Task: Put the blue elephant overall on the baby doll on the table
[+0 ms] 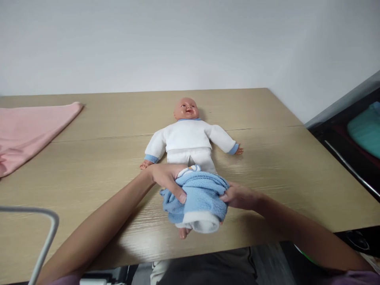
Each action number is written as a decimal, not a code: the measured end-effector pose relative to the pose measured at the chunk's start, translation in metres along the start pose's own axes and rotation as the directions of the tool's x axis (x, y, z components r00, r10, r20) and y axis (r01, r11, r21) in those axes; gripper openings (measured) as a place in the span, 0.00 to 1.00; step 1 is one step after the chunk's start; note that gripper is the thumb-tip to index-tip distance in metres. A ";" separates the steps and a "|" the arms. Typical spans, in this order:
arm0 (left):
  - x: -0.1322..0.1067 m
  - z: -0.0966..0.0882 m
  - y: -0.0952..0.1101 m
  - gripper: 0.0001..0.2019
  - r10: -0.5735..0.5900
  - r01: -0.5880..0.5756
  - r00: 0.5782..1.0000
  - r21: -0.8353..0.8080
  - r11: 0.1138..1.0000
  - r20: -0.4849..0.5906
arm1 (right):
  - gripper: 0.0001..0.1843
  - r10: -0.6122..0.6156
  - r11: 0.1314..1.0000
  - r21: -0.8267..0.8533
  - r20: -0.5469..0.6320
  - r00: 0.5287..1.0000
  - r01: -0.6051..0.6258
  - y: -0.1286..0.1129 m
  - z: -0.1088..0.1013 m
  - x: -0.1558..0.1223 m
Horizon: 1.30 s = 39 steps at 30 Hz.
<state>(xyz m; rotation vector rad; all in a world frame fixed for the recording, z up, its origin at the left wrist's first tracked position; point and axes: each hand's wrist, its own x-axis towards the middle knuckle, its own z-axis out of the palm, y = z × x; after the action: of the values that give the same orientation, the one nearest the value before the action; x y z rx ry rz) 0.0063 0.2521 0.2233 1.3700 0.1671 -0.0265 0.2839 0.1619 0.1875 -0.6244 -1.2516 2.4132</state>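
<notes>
A baby doll lies on its back on the table, head toward the wall, arms spread. It wears a white top with blue cuffs and a white lower part. Over its legs a bunched blue fleece garment with white trim is gathered; which garment it is I cannot tell. My left hand grips its left side, thumb on top. At the right edge my right hand pinches the same cloth. One foot of the doll shows below the white trim; most of the legs are hidden.
A pink cloth lies at the left on the wooden table. A grey metal bar curves in at the lower left. Beyond the table's right edge there is a dark object with teal fabric. A pale wall stands behind.
</notes>
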 end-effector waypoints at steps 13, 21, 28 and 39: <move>-0.001 0.001 0.002 0.26 0.001 -0.001 1.000 0.073 0.997 0.005 | 0.25 -0.193 0.978 0.114 0.175 0.965 0.175 0.008 0.000 0.008; 0.002 0.005 0.002 0.32 -0.049 0.064 0.995 0.183 0.981 -0.085 | 0.43 -0.050 0.998 -0.020 0.044 0.998 0.051 0.003 0.000 -0.003; 0.000 0.002 0.000 0.36 -0.069 0.070 0.998 0.051 0.996 -0.008 | 0.32 -0.130 0.991 0.017 0.058 0.990 0.130 0.008 0.003 0.004; 0.000 -0.001 -0.003 0.25 -0.019 0.019 1.000 0.049 0.999 -0.005 | 0.23 -0.140 0.985 0.109 0.043 0.989 0.134 0.005 0.004 0.006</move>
<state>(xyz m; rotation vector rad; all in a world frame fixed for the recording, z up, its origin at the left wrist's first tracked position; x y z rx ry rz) 0.0056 0.2520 0.2202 1.4178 0.1844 -0.0435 0.2758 0.1597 0.1843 -0.4348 -1.1379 2.3756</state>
